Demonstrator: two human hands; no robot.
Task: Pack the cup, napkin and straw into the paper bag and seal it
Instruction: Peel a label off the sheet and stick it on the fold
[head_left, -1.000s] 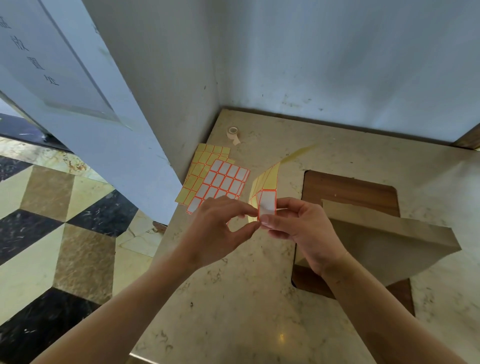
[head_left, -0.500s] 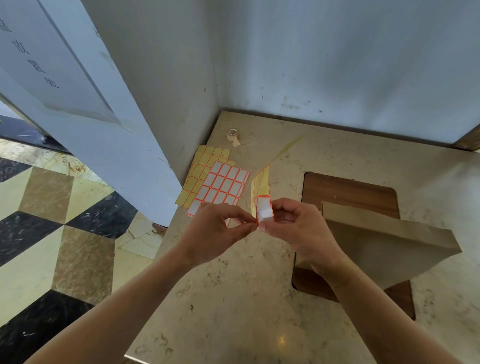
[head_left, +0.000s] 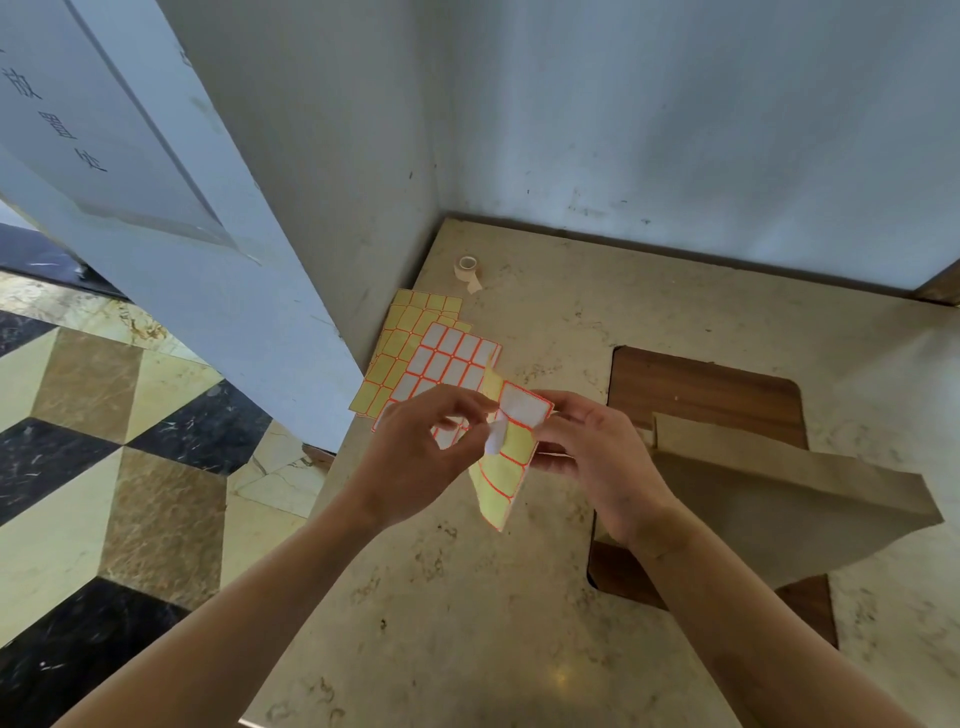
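Sticker time, basically: our left hand (head_left: 415, 452) is pinching a white label (head_left: 496, 436) that's curling halfway off its sheet, and our right hand (head_left: 597, 457) is gripping that mostly used-up sticker sheet (head_left: 506, 473) by its edge, so both hands are close together and clamped on paper above the stone counter (head_left: 467, 623). Paper bag (head_left: 779, 499) is lying just to the right on a dark wooden board (head_left: 701, 389), top folded over, and we can't see the cup, napkin or straw, so we're guessing they're already inside. More label sheets (head_left: 436, 353) and a little tape roll (head_left: 467, 265) sit back toward the corner. Biggest risk we see: the label folds onto itself or sticks to our fingers while peeling, or tears if we yank. Also, that bag flap looks springy, so it might pop open before the sticker lands.
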